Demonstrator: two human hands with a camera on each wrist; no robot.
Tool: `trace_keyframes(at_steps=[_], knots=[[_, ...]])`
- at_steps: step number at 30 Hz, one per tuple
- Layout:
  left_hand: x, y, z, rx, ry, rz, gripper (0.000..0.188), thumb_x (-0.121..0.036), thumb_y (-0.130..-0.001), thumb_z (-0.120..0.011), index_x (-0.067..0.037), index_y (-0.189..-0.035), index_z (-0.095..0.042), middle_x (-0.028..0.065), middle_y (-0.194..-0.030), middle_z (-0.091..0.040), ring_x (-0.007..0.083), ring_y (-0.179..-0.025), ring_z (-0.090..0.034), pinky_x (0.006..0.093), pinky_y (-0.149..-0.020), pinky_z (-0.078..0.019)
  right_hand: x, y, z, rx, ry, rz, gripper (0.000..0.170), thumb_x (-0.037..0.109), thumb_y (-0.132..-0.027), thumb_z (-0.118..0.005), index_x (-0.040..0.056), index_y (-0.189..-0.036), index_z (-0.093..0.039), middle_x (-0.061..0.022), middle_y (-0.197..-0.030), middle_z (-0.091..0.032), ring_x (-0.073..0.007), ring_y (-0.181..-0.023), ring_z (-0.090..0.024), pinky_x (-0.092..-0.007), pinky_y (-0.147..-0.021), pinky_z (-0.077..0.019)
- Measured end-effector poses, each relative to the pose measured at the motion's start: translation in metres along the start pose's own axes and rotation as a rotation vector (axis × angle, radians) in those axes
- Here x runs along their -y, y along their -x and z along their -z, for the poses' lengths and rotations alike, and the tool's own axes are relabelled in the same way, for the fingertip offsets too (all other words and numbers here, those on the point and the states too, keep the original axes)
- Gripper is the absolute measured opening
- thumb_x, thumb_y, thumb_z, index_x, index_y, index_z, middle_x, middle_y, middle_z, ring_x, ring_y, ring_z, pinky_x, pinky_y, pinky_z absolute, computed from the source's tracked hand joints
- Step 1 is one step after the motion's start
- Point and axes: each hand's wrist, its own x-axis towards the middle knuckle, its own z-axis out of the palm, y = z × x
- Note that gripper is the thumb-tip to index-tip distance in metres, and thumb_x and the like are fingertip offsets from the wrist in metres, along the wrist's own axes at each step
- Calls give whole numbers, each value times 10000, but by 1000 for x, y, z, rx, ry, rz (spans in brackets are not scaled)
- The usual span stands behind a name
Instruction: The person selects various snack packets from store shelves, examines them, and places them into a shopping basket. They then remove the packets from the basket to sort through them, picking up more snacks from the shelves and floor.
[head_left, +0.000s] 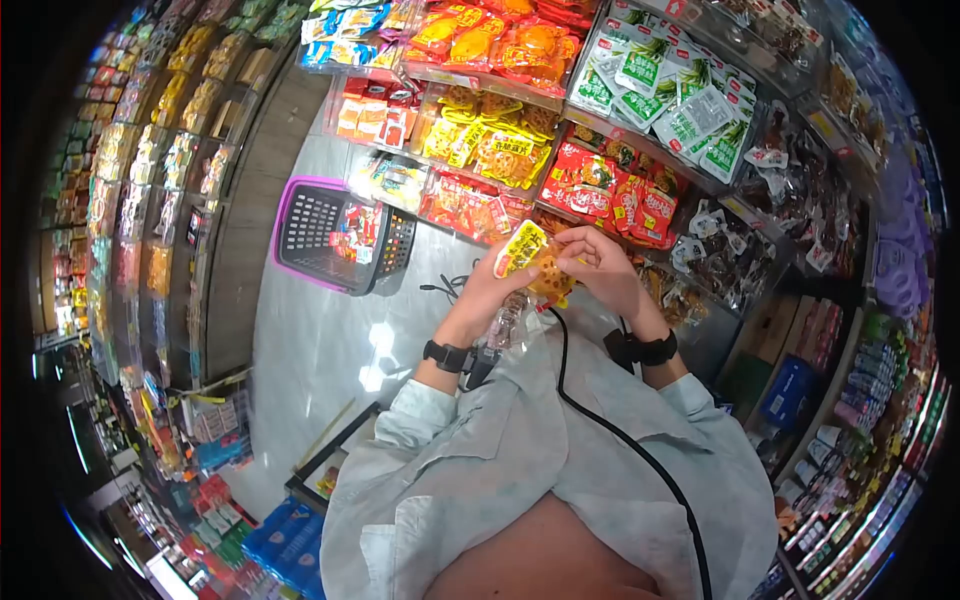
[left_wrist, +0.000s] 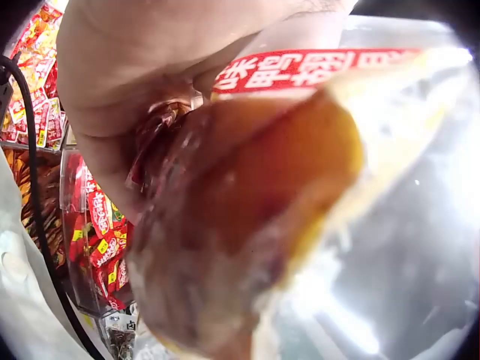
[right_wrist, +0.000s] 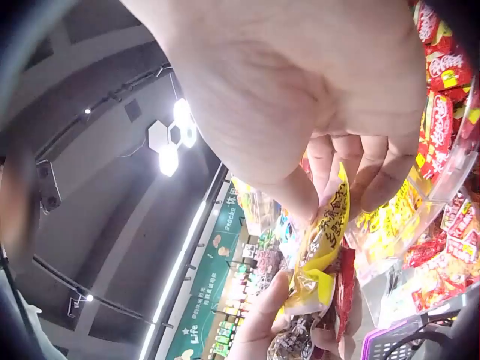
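Observation:
A small yellow snack packet [head_left: 520, 250] is in the left hand [head_left: 478, 302], whose thumb lies along it in the right wrist view. Below it the same hand grips a clear pack of brown food [head_left: 508, 318]; close up in the left wrist view, this blurred pack [left_wrist: 240, 172] has a red printed strip, and the left hand [left_wrist: 127, 82] curls round its end. The right hand [head_left: 608, 280] pinches the upper edge of the yellow packet [right_wrist: 324, 240] between thumb and fingers. Part of a red packet [right_wrist: 346, 285] shows behind the yellow one in the right wrist view.
Shelf bins of yellow packets [head_left: 480, 140], red packets [head_left: 610, 195] and green-white packets [head_left: 665, 90] stand in front. A black basket with a purple rim [head_left: 285, 225] is on the floor at left, holding some packets. A black cable [head_left: 630, 440] runs down the shirt.

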Motion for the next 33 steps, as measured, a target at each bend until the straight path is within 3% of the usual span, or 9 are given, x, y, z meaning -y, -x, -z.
trace_keyframes(at_steps=[4,15,19,24,27,33], knots=[[-4,13,15,20,1,60,524,-70,-936,-712,-18,-1410,-494,55,-1236,-654,122,-1074,-639,279,-911,-525,-2,14,-16,-144,41,-31,305,105,-965,-675,-8,-1242,-616,1,-1027,-636,-60,-951,-590,-236,-871,-485],[28,82,90,46,31,67,426,-133,-944,-700,-15,-1316,-532,35,-1138,-643,103,-1020,-611,269,-858,-505,-56,58,-108,-218,42,-183,235,34,-939,-660,-36,-1158,-612,3,-947,-683,-50,-860,-630,-219,-768,-504],[49,103,106,78,-77,156,423,-135,-942,-699,-8,-1311,-536,39,-1131,-639,101,-1000,-609,269,-850,-505,-76,90,-125,-239,120,-234,267,24,-917,-676,-39,-1168,-609,6,-909,-696,-49,-825,-639,-217,-756,-510],[55,118,106,173,-82,217,417,-170,-963,-678,-3,-1320,-543,44,-1131,-648,102,-988,-616,272,-836,-514,-73,123,-142,-306,37,-272,267,18,-926,-675,-37,-1179,-612,-9,-954,-710,-51,-866,-646,-213,-780,-512],[47,125,92,125,-75,207,415,-220,-987,-658,-6,-1323,-543,51,-1128,-656,105,-971,-623,270,-821,-522,-70,133,-146,-343,-29,-244,257,24,-949,-668,-31,-1194,-609,-22,-987,-717,-60,-907,-654,-220,-811,-518],[69,115,70,233,-108,133,429,-290,-1013,-641,-18,-1331,-543,54,-1125,-660,108,-944,-635,271,-791,-536,-69,154,-119,-319,-142,-159,243,45,-975,-661,-10,-1205,-606,-38,-1028,-720,-81,-943,-668,-234,-840,-530]])
